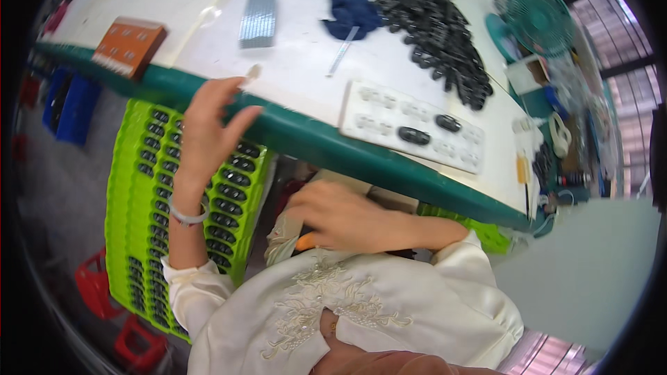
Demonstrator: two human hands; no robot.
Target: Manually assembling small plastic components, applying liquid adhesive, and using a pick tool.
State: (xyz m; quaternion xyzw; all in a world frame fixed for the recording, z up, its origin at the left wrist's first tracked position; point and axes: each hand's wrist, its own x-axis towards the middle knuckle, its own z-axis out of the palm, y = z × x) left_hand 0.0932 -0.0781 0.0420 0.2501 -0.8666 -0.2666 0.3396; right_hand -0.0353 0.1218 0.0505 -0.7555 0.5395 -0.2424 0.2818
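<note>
My left hand (212, 121) is raised over the table's green front edge (299, 128), fingers and thumb apart, with nothing visible in it. Just beyond its fingertips lies a small pale blurred spot. Motion smears my right hand (340, 215), which is in front of my body below the table edge. An orange thing (306, 242) shows under its fingers; whether the hand grips it is hidden. Below my left hand stands a lime-green tray (119, 194) with rows of glossy black oval pieces. A white fixture block (361, 123) on the table carries two black oval pieces (414, 135).
A large heap of black pieces (445, 35) covers the far right tabletop. Also on the table are an orange-brown box (130, 45), a silvery ribbed stack (258, 19), a dark blue cloth (351, 15) and a thin strip (342, 54). A green fan (538, 19) stands right; red stools stand left.
</note>
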